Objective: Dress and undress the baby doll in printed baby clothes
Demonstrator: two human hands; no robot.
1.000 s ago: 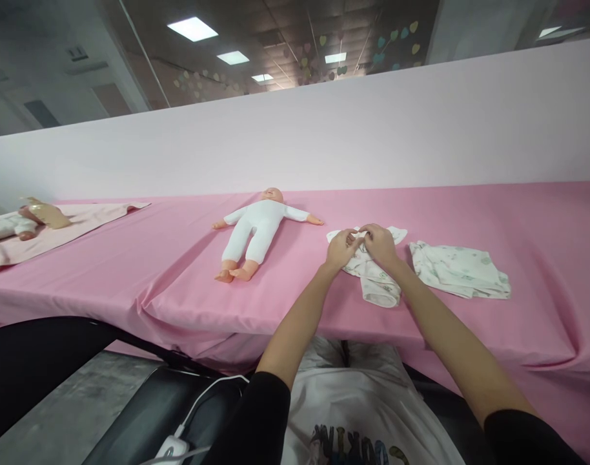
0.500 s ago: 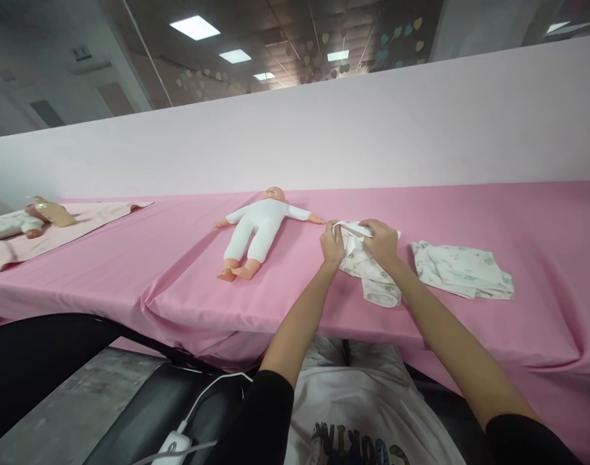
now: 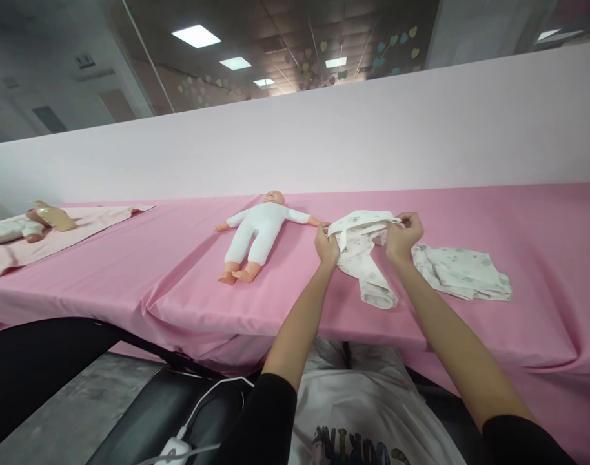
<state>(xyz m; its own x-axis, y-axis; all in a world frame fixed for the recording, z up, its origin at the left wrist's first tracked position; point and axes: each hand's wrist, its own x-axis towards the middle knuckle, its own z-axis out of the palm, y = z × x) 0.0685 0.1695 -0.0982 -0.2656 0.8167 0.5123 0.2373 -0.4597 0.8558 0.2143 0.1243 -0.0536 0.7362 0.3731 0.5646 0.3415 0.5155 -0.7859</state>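
Note:
A white printed baby garment is stretched between my hands, its upper part lifted and a sleeve or leg lying on the pink cloth. My left hand is closed on its left edge, close to the doll's outstretched hand. At the garment's right edge, my right hand pinches the fabric. The baby doll, in a white body with bare hands and feet, lies on its back to the left, arms spread. A second folded printed baby garment rests to the right of my right hand.
A pink cloth covers the table, which meets a white partition at the back. On the far left, another doll and a bottle lie on a pale pink blanket. A black chair stands below.
My right hand has moved to the right, away from my left, spreading the bunched garment out between them. The left hand has shifted only slightly left.

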